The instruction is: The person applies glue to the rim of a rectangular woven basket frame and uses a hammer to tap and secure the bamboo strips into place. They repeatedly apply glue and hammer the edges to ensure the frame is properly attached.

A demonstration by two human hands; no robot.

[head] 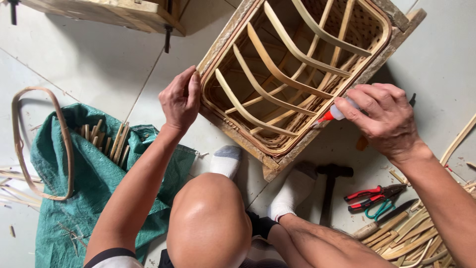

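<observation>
A rectangular bamboo basket frame with curved slats across its opening lies on the tiled floor in front of me. My left hand rests against its left rim, fingers curled on the edge. My right hand grips a small glue bottle with a red nozzle. The nozzle tip touches the frame's lower right rim.
A green woven sack with bamboo sticks lies at left, with a bent bamboo hoop on it. A hammer, red-handled pliers, a knife and bamboo strips lie at right. My knee and socked feet are below the frame. A wooden box sits top left.
</observation>
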